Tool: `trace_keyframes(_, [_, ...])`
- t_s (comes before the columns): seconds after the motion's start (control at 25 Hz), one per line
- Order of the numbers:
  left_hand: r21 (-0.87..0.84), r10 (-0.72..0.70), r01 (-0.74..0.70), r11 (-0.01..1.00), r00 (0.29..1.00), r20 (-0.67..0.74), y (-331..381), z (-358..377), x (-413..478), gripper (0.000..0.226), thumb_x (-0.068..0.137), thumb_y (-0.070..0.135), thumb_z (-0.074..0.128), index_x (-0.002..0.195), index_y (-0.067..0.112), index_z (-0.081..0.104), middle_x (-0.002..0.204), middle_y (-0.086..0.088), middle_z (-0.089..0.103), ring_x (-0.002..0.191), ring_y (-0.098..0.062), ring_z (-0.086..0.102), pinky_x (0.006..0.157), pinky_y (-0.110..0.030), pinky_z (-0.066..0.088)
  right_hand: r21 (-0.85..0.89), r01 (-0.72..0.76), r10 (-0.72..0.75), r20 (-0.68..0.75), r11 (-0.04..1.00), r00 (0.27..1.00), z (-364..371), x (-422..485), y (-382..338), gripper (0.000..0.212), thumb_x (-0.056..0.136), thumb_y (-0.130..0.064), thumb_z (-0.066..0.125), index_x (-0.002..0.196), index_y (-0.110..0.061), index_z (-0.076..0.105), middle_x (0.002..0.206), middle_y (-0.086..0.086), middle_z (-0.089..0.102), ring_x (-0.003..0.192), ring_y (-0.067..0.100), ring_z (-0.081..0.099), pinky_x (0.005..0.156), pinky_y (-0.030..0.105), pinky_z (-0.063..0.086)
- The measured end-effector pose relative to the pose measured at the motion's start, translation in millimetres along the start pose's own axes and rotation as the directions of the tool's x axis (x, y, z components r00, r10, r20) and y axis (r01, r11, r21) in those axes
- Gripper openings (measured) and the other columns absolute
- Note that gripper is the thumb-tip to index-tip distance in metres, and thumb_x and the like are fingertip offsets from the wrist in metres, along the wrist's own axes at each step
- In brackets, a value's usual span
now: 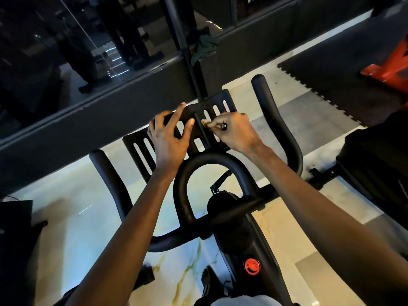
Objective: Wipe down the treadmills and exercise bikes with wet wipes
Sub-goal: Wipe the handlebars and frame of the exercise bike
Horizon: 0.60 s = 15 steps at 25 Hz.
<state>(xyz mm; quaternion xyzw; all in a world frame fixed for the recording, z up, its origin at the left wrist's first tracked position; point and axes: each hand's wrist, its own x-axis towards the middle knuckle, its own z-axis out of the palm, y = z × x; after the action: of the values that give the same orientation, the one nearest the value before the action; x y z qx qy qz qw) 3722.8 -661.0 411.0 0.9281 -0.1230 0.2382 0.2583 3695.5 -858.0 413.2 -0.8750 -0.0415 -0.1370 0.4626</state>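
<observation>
Head view, looking down over the bike [231, 228]: both bare arms reach forward across the bars to the black slotted tray [217, 100] mounted at the front. The left hand [167, 138] holds the tray's left half, index finger and thumb lying straight on its face, the other fingers bent over the far edge. The right hand [236, 131] is bunched up, fingertips pinching a small, crumpled, pale wipe [205, 123] and pressing it against the raised rib that runs down the middle of the tray. A small dark thing sits at one knuckle of that hand; I cannot tell what it is. Just behind the tray the bars curve into a black loop [183, 184], with one horn [106, 173] rising on the left and another [271, 107] on the right, both untouched. Lower on the frame there is a round red knob [252, 266]. The bike stands on a pale marbled floor [77, 195] with yellowish veins. Beyond it runs a dark glass wall [66, 40] with reflections in it, and a green cloth [204, 48] hangs on the post there. To the right lies a black jigsaw-edged mat [331, 74], and something red [390, 65] sits on it at the edge of view.
</observation>
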Motion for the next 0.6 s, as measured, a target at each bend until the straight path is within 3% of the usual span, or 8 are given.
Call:
trace_keyframes(0.16, [-0.01,-0.008,0.008,1.0,1.0,0.011,0.7,-0.2,-0.4,0.047,0.098,0.058,0.054,0.142,0.041,0.054,0.131,-0.004,0.05,0.124,-0.022,0.045,0.111,-0.038,0.026,-0.159,0.017,0.018,0.219,0.987,0.976,-18.2,-26.1,4.3,0.013,0.091,-0.01,0.071,0.101,-0.012,0.079,0.103,0.001,0.077,0.094,0.012,0.07,0.076,-0.005,0.037])
trace_keyframes(0.32, [-0.018,0.002,-0.001,1.0,1.0,0.023,-1.6,-2.4,0.9,0.047,0.098,0.057,0.053,0.143,0.041,0.053,0.132,-0.004,0.05,0.125,-0.022,0.045,0.113,-0.047,0.031,-0.34,0.12,0.02,0.38,0.933,0.925,-22.2,-15.2,-5.3,0.02,0.089,0.002,0.065,0.097,-0.01,0.079,0.102,0.003,0.076,0.098,0.017,0.07,0.085,0.015,0.047])
trace_keyframes(0.4, [-0.02,0.01,-0.009,1.0,1.0,0.026,-3.0,-3.4,0.4,0.048,0.098,0.057,0.053,0.143,0.042,0.053,0.131,-0.003,0.049,0.124,-0.021,0.045,0.113,-0.047,0.031,-0.461,0.123,0.073,0.383,0.879,0.921,-19.3,-6.2,-9.4,0.02,0.087,0.003,0.063,0.096,-0.009,0.077,0.1,0.007,0.075,0.098,0.023,0.07,0.09,0.031,0.054])
trace_keyframes(0.48, [-0.03,0.006,-0.005,1.0,0.999,0.034,-3.7,-3.0,0.5,0.048,0.098,0.057,0.053,0.143,0.043,0.052,0.131,-0.003,0.049,0.125,-0.021,0.044,0.113,-0.045,0.029,-0.581,0.068,0.127,0.288,0.811,0.949,-16.0,-2.6,-10.9,0.02,0.087,0.003,0.062,0.103,-0.005,0.072,0.103,0.015,0.072,0.1,0.032,0.068,0.091,0.042,0.056])
trace_keyframes(0.56, [-0.041,-0.003,0.004,0.999,0.999,0.039,-4.7,-1.8,0.0,0.048,0.098,0.057,0.054,0.143,0.042,0.052,0.131,-0.002,0.049,0.126,-0.021,0.043,0.114,-0.044,0.028,-0.602,0.026,0.169,0.264,0.798,0.95,-15.5,-5.1,-11.9,0.02,0.087,0.0,0.065,0.104,-0.004,0.072,0.104,0.014,0.072,0.101,0.031,0.068,0.092,0.04,0.056])
trace_keyframes(0.6, [-0.039,0.0,0.002,0.999,0.999,0.035,-5.0,-1.1,-0.1,0.048,0.098,0.057,0.053,0.143,0.042,0.052,0.131,-0.003,0.049,0.126,-0.022,0.043,0.113,-0.044,0.028,-0.556,0.013,0.17,0.276,0.831,0.946,-18.5,-6.3,-10.7,0.017,0.086,-0.003,0.068,0.101,-0.006,0.075,0.101,0.011,0.074,0.097,0.025,0.069,0.089,0.032,0.056])
